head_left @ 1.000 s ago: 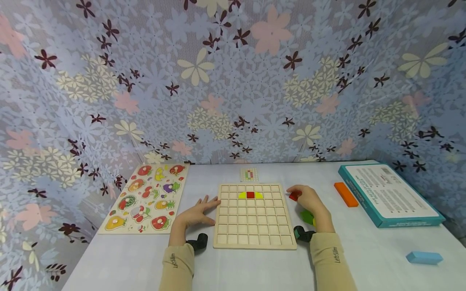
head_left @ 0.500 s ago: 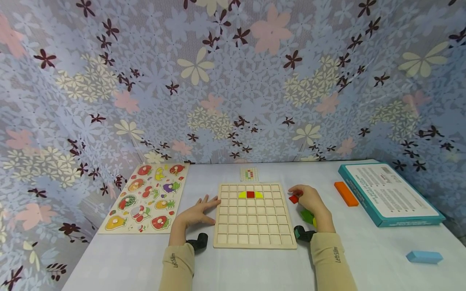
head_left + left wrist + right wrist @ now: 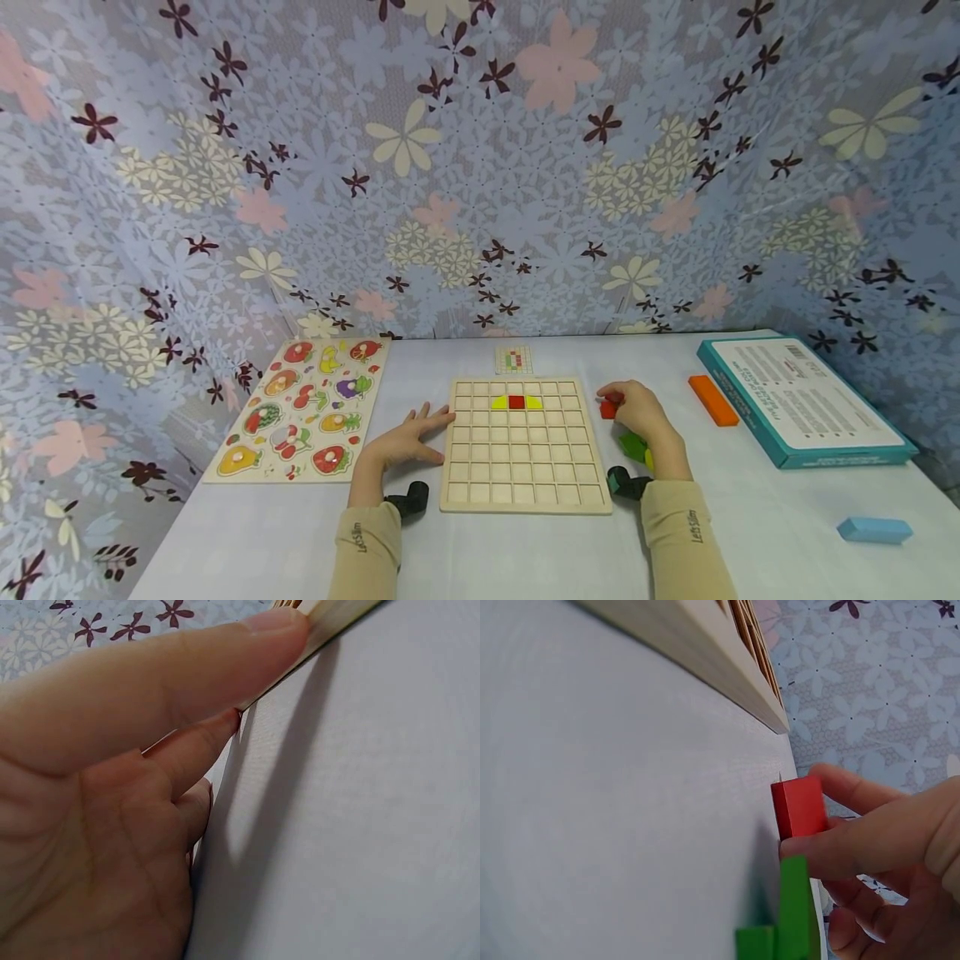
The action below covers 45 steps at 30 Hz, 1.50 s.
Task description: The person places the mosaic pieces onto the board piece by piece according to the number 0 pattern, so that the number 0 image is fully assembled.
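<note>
Fingers [image 3: 855, 844] | right hand [image 3: 636, 412]: pinching red block [image 3: 804, 807] | left hand [image 3: 401, 442]: spread, touching board [image 3: 522, 454]

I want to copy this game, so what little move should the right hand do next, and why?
I'd probably lift the red block toward the board: the right hand pinches that block beside the board, the left hand touches the board's opposite edge, and the small card behind shows red in its pattern.
</note>
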Motion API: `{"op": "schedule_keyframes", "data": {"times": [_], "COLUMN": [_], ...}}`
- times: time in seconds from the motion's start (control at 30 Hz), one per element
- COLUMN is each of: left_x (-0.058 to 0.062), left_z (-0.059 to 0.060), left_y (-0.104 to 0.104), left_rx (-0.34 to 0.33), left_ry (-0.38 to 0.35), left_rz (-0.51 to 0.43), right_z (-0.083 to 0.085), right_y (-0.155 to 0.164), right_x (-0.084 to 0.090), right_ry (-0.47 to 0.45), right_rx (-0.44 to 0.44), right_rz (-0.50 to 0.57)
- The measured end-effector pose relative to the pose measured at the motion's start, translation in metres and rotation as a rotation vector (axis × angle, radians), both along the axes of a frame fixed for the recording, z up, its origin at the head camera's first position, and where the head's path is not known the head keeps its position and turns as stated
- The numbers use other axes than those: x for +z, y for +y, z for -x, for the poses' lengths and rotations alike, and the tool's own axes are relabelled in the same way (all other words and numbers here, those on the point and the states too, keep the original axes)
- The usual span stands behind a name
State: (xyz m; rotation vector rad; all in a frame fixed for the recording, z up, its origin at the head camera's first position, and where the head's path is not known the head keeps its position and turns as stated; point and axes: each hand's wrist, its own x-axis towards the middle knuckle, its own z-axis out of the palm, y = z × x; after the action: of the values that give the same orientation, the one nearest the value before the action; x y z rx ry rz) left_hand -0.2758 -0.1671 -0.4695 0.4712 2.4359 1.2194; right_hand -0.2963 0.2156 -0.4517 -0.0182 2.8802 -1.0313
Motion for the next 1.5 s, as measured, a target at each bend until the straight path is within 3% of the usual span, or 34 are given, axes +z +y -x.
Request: {"op": "schedule_keyframes", "data": {"times": [0.8, 1.03, 1.27, 1.5], "left_x": [0.0, 0.002, -0.002, -0.002], "left_z": [-0.001, -0.002, 0.002, 0.002], "left_y": [-0.004, 0.001, -0.001, -0.001], "left_rx": [-0.037, 0.002, 0.004, -0.005], "left_ry": [0.013, 0.01, 0.004, 0.006], "left_rz": [-0.052, -0.014, -0.008, -0.007], "right_z": [-0.001, 0.001, -0.002, -0.001], "right_y": [-0.002, -0.006, -0.015, -0.028], "right_x": [0.003, 0.004, 0.014, 0.015], "right_ry": [-0.021, 0.067, 0.118, 0.147], "right_rx": [0.006, -0.003, -0.027, -0.065], "right_rz": [0.006, 0.012, 0.089, 0.247]}}
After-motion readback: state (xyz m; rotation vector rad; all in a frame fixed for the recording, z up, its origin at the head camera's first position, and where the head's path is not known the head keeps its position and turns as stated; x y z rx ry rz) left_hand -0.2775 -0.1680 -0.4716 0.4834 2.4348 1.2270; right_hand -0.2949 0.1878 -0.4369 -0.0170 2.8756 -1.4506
